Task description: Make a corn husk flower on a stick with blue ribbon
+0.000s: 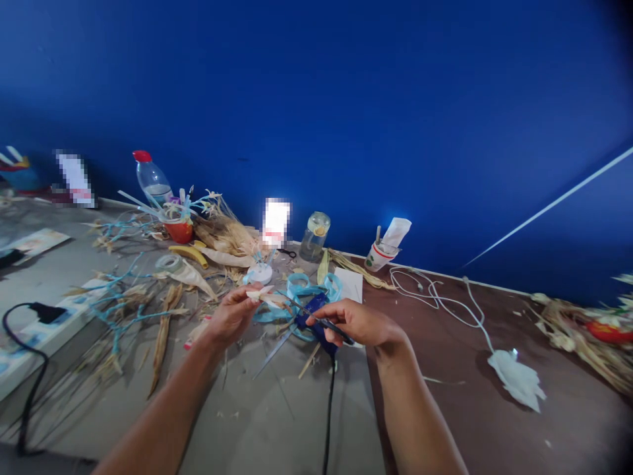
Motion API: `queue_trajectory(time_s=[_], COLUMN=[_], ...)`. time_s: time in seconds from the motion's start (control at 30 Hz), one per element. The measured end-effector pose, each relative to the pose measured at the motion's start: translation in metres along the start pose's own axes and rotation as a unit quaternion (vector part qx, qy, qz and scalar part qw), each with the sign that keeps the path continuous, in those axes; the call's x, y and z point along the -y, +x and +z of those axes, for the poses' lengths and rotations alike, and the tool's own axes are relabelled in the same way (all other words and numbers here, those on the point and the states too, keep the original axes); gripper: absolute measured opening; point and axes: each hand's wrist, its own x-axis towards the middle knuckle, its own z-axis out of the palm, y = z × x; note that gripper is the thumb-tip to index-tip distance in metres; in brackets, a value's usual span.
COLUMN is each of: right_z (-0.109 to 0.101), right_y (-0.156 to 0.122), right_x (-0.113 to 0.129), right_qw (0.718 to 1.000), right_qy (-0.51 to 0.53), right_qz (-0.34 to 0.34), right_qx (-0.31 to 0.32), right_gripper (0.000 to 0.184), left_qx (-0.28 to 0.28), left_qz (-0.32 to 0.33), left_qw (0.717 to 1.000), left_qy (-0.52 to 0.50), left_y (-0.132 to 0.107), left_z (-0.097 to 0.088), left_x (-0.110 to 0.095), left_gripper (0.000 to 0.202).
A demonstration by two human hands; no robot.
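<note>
My left hand [236, 316] pinches a pale dried husk piece [267, 297], petal-like, above the cluttered grey table. My right hand [359, 321] grips a pair of dark-handled scissors [337, 328], its thin blades pointing left at the husk piece. Whether the blades touch the husk I cannot tell. Beneath both hands lies a light blue ribbon [298, 285] in loose loops. Partly hidden by my right hand is a dark blue corded tool [324, 340], with its black cable running toward me.
Blue-wrapped dried stems [116, 313] and husks cover the left side, near a white power strip [54, 340]. Along the blue wall stand a bottle [152, 179], a red pot [178, 230], a lit phone [275, 223], a jar [314, 237] and a paper cup [380, 256]. White cable [445, 300] lies right.
</note>
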Motion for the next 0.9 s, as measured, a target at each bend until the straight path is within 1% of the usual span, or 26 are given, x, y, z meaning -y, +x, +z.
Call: queue_trajectory(time_s=[0.23, 0.4, 0.6, 0.77, 0.9], right_z=[0.0001, -0.0005, -0.0009, -0.0002, 0.0], right_y=[0.0003, -0.0003, -0.0002, 0.0005, 0.0005], right_x=[-0.0022, -0.0026, -0.0025, -0.0036, -0.0038], right_qw=[1.0, 0.999, 1.0, 1.0, 1.0], right_qy=[0.024, 0.033, 0.022, 0.023, 0.031], right_qz=[0.008, 0.008, 0.006, 0.011, 0.002], right_qx=[-0.005, -0.005, -0.001, -0.002, -0.002], right_gripper=[0.057, 0.052, 0.046, 0.049, 0.052], left_qx=[0.002, 0.01, 0.005, 0.002, 0.003], left_qz=[-0.011, -0.01, -0.002, -0.004, -0.007], left_qw=[1.0, 1.0, 1.0, 1.0, 1.0], left_qy=[0.001, 0.005, -0.002, -0.002, 0.003], left_y=[-0.0002, 0.0008, 0.0014, 0.0014, 0.0007], left_z=[-0.0027, -0.0063, -0.0067, -0.0073, -0.0053], left_x=[0.0004, 0.0028, 0.0039, 0.0048, 0.0027], left_gripper=[0.02, 0.02, 0.02, 0.02, 0.02])
